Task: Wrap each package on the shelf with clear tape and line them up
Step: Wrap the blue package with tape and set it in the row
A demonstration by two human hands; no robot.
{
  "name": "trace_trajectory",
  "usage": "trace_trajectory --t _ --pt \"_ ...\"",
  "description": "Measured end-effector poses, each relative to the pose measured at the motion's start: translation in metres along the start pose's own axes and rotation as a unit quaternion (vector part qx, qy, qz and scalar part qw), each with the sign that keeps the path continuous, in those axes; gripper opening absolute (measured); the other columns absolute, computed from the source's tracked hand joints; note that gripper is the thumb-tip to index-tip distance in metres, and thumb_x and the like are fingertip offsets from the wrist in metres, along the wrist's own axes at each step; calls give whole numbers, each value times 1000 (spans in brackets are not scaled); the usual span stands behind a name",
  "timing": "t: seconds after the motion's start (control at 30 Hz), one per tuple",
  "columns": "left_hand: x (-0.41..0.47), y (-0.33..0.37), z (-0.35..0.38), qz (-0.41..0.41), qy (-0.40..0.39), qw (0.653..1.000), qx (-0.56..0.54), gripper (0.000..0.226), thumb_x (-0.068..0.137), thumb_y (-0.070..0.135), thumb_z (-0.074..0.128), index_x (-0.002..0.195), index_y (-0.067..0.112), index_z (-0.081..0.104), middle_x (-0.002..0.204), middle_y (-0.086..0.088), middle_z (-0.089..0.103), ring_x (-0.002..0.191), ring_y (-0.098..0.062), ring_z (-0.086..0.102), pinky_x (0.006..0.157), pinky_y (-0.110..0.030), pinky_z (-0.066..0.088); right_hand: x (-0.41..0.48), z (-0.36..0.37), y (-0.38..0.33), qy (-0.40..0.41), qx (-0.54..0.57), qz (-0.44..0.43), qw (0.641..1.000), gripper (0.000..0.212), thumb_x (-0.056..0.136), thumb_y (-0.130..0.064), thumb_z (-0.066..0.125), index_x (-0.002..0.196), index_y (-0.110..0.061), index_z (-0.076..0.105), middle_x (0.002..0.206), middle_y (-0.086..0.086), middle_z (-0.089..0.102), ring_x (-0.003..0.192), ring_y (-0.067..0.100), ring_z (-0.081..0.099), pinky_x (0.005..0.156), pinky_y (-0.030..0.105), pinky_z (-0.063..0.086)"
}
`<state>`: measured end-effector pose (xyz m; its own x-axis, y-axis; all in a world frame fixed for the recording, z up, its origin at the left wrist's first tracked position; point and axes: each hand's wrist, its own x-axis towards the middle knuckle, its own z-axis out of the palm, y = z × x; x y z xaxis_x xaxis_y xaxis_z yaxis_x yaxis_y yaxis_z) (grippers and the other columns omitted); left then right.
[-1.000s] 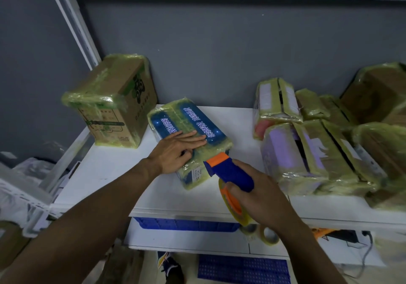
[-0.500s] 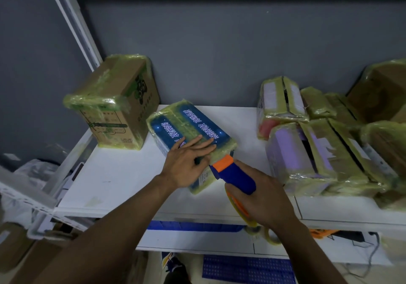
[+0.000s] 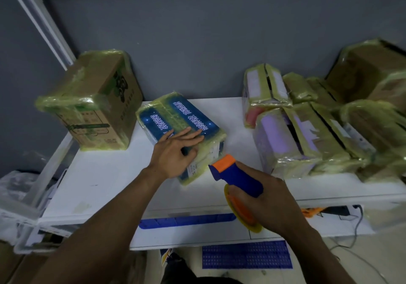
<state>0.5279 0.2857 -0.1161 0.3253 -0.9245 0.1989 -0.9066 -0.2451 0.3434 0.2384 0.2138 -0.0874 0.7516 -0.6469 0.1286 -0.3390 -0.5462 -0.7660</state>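
A blue package (image 3: 175, 119) wrapped in yellowish clear tape lies flat on the white shelf (image 3: 98, 182), turned at an angle. My left hand (image 3: 175, 152) presses flat on its near end, fingers straight. My right hand (image 3: 263, 198) grips a blue and orange tape dispenser (image 3: 237, 176), its orange head touching the package's near right corner. The tape roll (image 3: 241, 213) hangs below my palm.
A taped brown carton (image 3: 92, 103) stands at the shelf's left end. Several taped packages (image 3: 307, 130) pile up on the right, against the grey wall. Below are a lower shelf with a blue crate (image 3: 246, 255) and a cable.
My left hand slid a little farther up the blue package. The dispenser stayed at the near right corner. The view shifted slightly.
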Motion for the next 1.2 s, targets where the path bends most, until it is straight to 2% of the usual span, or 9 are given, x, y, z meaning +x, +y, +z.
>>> trace_trajectory --t 0.17,0.33,0.4,0.5,0.57,0.63,0.73,0.97,1.2 --pt "2 -1 3 -4 4 1000 0 56 96 71 28 145 50 44 151 38 30 147 12 13 125 -40 13 -20 -6 12 -3 -3 8 1000 37 86 -62 62 114 -81 46 100 -22 69 83 1 68 73 26 61" --pt "4 7 -2 -21 -25 999 -18 90 70 101 29 144 52 44 139 54 17 137 27 -2 126 -39 2 -18 2 13 6 -16 16 1000 45 85 -62 64 108 -90 36 90 -28 68 90 -7 64 71 16 55" --pt "7 13 -5 -45 -38 998 -24 99 62 105 35 143 50 46 141 52 18 142 20 3 126 -46 -2 -13 6 12 1 -35 20 999 47 86 -58 66 103 -90 36 84 -33 65 88 -10 62 66 12 48" --pt "9 27 -3 -84 -25 996 13 92 64 97 51 141 47 52 151 39 31 152 -3 14 123 -54 0 -4 11 13 -19 -44 42 998 41 88 -57 66 115 -76 42 83 -21 69 82 -5 63 66 16 49" --pt "6 34 0 -103 -3 995 11 78 72 83 64 139 45 56 152 33 37 153 -10 17 122 -55 1 3 16 16 -30 -53 54 997 38 88 -59 63 124 -58 50 83 -15 69 76 -1 64 69 21 51" --pt "4 37 1 -111 12 994 4 65 80 70 68 138 43 56 153 31 39 154 -12 18 123 -56 0 12 22 16 -39 -66 54 996 31 90 -59 60 118 -46 59 79 -14 67 72 1 63 67 23 50" --pt "3 40 2 -115 18 993 5 54 87 59 68 137 42 57 152 31 40 154 -15 19 123 -56 -1 26 32 13 -47 -80 55 994 28 87 -60 54 109 -44 58 76 -12 64 69 5 61 66 27 50" --pt "3 41 4 -111 28 993 -8 52 88 58 67 137 41 58 151 28 43 154 -15 19 123 -58 -1 50 46 12 -62 -77 86 991 37 88 -63 56 120 -46 59 91 -16 67 82 8 64 75 31 53" --pt "2 37 5 -99 22 994 -39 53 87 53 70 138 41 58 150 30 43 155 -11 13 122 -56 -9 60 45 15 -59 -83 87 991 36 83 -64 57 115 -49 63 80 -17 68 75 5 64 72 30 54"
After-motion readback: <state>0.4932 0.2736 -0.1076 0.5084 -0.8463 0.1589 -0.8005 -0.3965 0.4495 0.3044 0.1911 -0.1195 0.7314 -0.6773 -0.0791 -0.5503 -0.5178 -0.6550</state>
